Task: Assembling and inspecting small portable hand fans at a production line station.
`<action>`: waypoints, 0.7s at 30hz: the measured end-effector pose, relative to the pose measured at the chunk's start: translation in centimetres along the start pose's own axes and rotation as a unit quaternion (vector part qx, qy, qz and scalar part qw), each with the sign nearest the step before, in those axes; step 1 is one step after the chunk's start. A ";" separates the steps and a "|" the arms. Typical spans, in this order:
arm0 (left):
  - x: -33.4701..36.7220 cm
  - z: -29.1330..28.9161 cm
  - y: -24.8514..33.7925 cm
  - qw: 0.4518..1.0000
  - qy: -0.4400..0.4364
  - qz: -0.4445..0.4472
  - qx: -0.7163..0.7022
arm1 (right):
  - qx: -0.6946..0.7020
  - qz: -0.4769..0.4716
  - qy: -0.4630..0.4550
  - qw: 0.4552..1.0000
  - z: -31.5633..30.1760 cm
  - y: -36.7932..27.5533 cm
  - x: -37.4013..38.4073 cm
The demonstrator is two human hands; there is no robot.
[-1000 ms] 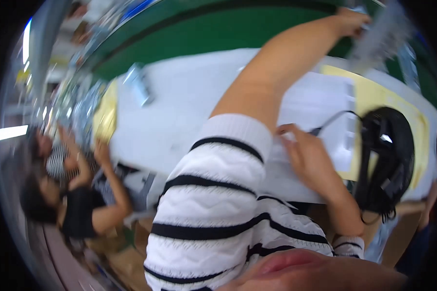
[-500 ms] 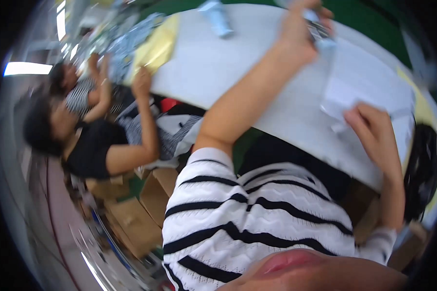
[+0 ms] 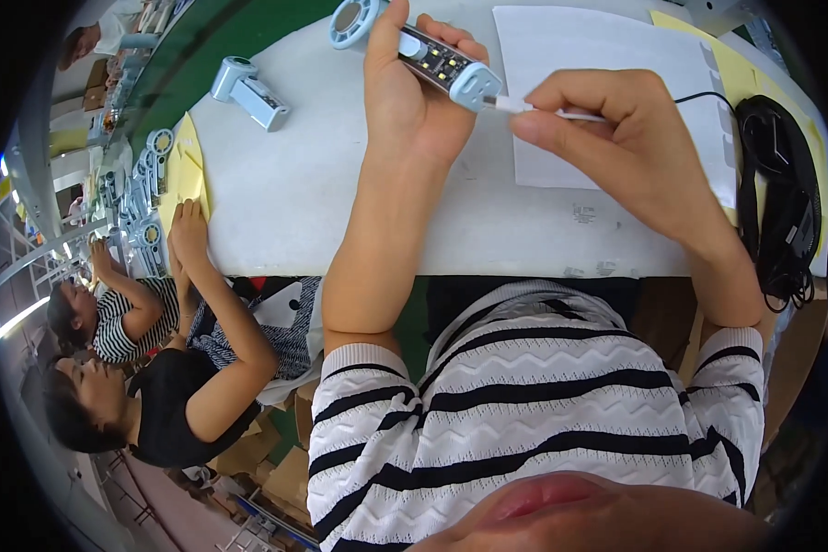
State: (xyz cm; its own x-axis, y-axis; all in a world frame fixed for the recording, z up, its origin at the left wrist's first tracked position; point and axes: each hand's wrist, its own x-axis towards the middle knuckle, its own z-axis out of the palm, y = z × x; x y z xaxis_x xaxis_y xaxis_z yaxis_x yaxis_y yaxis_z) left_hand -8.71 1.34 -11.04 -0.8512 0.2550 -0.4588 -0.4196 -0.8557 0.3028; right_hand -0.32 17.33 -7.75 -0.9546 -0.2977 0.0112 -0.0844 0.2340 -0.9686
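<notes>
My left hand (image 3: 423, 101) is wrapped round a light blue handheld device (image 3: 437, 63) with a round ringed head and a dark panel showing several yellowish squares, like small lamps. Between the thumb and fingers of my right hand (image 3: 616, 129) is a white cable plug (image 3: 513, 104). Its metal tip meets the device's lower end; how far it sits inside I cannot tell. Both are held above the white table (image 3: 313, 184). A second light blue device (image 3: 251, 95), of similar colour, lies folded on the table to the left of my left hand.
White paper sheets (image 3: 607, 55) lie under my right hand. A black pouch (image 3: 782, 184) with black cords rests at the right edge. Yellow paper (image 3: 186, 166) and several more devices (image 3: 147, 184) lie at the left, where a co-worker in black (image 3: 179, 396) sits beside another person.
The view has swung and steadied. My hands, wide apart before, are now close together, with the cable plug at the device's end. The co-worker's hand has come down onto the yellow paper.
</notes>
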 end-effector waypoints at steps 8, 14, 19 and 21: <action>0.1 -0.7 -0.1 0.999 -0.044 0.000 -0.019 | 0.073 0.002 0.027 0.997 1.8 1.3 -0.5; 0.3 -1.5 0.3 0.998 -0.061 0.012 -0.029 | 0.074 0.009 0.026 0.997 1.8 1.0 -0.2; -0.7 -0.8 -0.3 0.998 -0.061 0.030 -0.013 | 0.114 -0.018 0.099 0.988 2.7 1.8 0.4; -1.0 -0.6 -0.6 0.997 -0.061 0.036 -0.006 | 0.122 -0.018 0.120 0.985 3.0 2.3 0.4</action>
State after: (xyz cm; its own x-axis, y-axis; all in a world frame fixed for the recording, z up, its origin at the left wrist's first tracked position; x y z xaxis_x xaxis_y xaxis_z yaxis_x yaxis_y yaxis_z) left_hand -7.39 1.32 -11.29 -0.9112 0.2452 -0.3309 -0.3528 -0.8793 0.3200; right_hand -0.04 14.92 -10.68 -0.9949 -0.0666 0.0760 -0.0754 -0.0108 -0.9971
